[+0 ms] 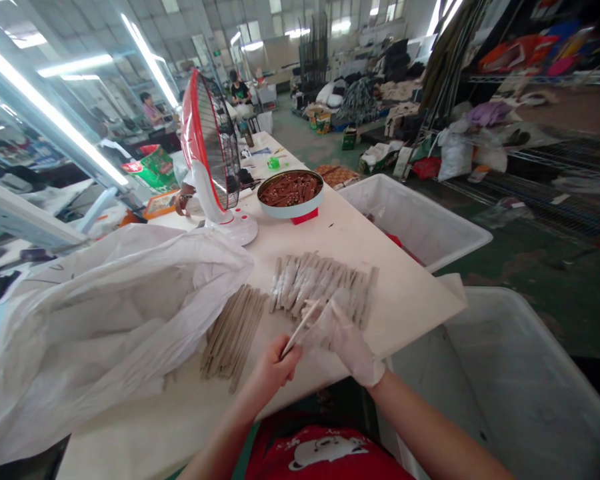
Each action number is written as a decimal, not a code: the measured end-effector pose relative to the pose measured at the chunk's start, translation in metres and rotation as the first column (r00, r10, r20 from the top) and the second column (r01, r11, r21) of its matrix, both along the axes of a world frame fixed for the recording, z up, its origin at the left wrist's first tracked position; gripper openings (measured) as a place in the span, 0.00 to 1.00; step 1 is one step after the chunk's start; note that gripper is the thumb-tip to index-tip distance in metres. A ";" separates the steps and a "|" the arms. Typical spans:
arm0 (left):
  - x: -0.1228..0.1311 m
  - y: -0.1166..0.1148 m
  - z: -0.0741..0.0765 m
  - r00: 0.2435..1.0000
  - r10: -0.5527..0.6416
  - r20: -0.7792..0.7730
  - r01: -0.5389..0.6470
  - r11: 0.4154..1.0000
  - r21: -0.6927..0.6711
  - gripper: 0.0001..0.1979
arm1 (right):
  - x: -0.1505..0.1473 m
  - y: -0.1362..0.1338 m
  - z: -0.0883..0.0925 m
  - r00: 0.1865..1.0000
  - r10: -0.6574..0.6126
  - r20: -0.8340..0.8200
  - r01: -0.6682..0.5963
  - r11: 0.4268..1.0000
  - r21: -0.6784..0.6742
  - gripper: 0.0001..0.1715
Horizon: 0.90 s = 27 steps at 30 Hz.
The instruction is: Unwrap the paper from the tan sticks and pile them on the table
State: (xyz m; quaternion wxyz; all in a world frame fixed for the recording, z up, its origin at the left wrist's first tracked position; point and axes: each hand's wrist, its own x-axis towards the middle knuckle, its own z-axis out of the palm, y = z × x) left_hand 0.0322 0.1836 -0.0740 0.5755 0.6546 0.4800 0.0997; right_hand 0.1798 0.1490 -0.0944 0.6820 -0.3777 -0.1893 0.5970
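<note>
My left hand [276,365] is bare and grips a thin pale strip [300,328] near one end. The far end of the strip reaches my right hand [341,337], which wears a translucent glove and seems to pinch it between its fingers. Just beyond the hands, a row of pale wrapped-looking strips [320,288] lies on the white table [405,313]. To the left lies a bundle of thin grey-brown sticks [233,337]. A large crumpled white plastic bag [100,327] rests further left.
A round teal-rimmed tray [290,190] of brown strips stands up the table beside a red-and-white fan [213,153]. White plastic bins [415,220] stand along the table's right edge. A co-worker's hand [183,200] shows behind the fan, and more people sit beyond.
</note>
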 end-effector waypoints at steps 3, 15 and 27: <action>-0.002 0.000 0.004 0.993 0.032 -0.111 -0.026 0.998 0.060 0.11 | 0.020 0.004 0.002 0.990 -0.137 0.027 0.138 0.990 -0.038 0.23; 0.015 0.011 -0.001 0.994 -0.063 -0.090 0.068 0.996 0.052 0.10 | -0.015 0.011 -0.017 0.971 -0.216 0.102 0.231 0.960 -0.158 0.18; 0.011 0.016 -0.003 0.999 -0.010 -0.051 0.016 0.994 0.108 0.14 | -0.010 0.025 -0.005 0.996 -0.037 -0.084 0.037 0.999 0.004 0.29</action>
